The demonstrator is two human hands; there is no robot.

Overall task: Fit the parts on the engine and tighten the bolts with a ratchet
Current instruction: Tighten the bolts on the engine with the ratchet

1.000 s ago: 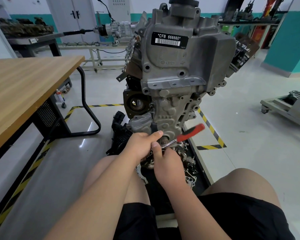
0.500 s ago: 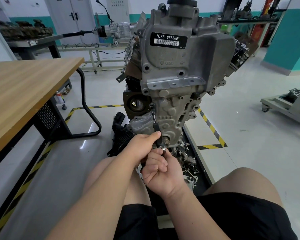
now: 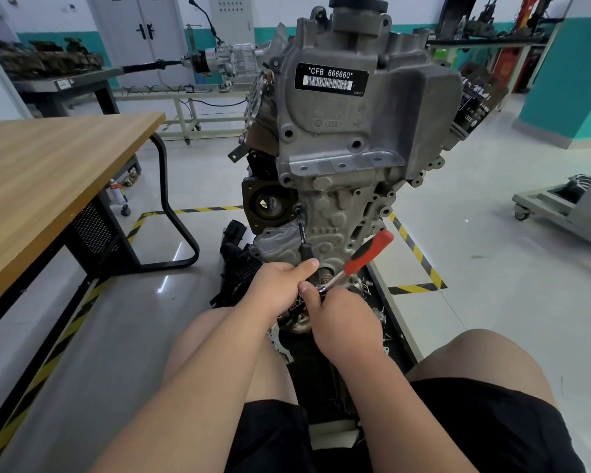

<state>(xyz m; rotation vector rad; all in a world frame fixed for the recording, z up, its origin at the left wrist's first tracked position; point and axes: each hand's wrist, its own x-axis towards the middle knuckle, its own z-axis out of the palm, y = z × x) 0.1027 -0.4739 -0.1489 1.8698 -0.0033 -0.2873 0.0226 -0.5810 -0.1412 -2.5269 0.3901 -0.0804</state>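
The red handle of the ratchet (image 3: pixel 369 253) has swung back into sight, jutting up and to the right from between the hands; half a second ago it was hidden and the right hand showed curled knuckles instead. The right hand (image 3: pixel 345 319) now lies back-up, its thumb stretched toward the left hand. Its fingers are out of sight beneath it, closed on the ratchet's chrome shank where that enters the hand. The red grip itself stands free of either hand.

The left hand (image 3: pixel 278 285) is fisted with knuckles toward the camera and its thumb tip set against the thick lower end of the black extension bar (image 3: pixel 302 233). The curled fingers seem to pinch that end, though the contact is hidden behind the hand. The bar slants up to a bolt hole low on the left of the engine (image 3: pixel 338 138), which stands upright just ahead of the knees and carries a "CFB 666660" label. The ratchet head and its join with the bar are covered by the two thumbs.

Loose metal parts (image 3: pixel 364 290) under the engine are too cluttered to name. A wooden table (image 3: pixel 48 172) is cut off at the left edge, and a gearbox (image 3: pixel 232 59) sits on a stand well behind
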